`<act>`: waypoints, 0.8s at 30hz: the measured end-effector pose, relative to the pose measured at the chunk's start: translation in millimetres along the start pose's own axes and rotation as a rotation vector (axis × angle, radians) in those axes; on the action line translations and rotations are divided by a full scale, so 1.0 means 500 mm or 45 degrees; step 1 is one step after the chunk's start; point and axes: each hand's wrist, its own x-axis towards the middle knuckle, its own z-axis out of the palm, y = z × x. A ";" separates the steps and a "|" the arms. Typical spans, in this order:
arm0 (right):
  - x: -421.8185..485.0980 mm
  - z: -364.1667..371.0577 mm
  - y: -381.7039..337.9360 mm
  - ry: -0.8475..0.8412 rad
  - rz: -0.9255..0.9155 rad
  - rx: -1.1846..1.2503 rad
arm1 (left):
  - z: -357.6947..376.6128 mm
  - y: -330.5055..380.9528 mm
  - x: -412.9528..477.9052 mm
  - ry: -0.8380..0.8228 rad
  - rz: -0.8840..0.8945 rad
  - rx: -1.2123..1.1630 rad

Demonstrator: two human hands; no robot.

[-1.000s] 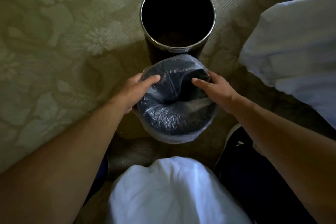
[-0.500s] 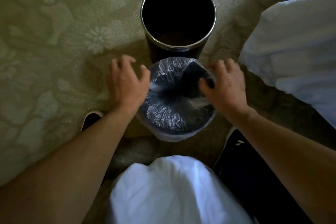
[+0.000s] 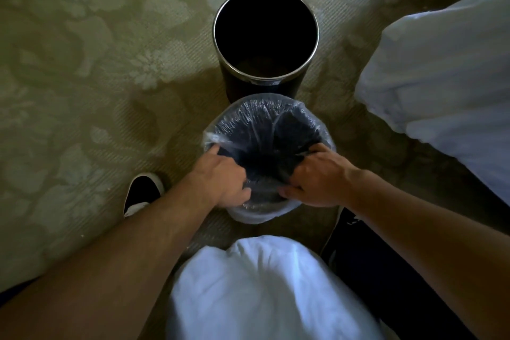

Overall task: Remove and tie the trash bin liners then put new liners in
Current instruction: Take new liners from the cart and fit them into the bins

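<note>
Liner (image 3: 265, 119) is stretched over the small bin (image 3: 248, 214), just on my side of the empty bin (image 3: 266, 36). My left hand (image 3: 220, 178) and right hand (image 3: 317, 179) both grip its plastic at the edge away from that bin, I think to seat it snugly.

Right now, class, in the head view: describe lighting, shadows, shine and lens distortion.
Head view: dim, warm light, darkened corners; a broad shadow covers the carpet at centre; the unlined bin shows a thin rim highlight; the liner glints in crinkles; wide lens splays the forearms.
</note>
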 end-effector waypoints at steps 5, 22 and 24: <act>0.051 -0.037 0.014 0.258 0.021 0.043 | -0.032 0.021 0.011 0.324 0.037 -0.014; 0.040 -0.040 0.071 0.353 0.033 -0.282 | -0.027 -0.084 0.020 0.364 0.052 0.537; 0.032 -0.053 0.075 0.511 0.034 -0.144 | -0.032 -0.092 0.014 0.646 0.153 0.386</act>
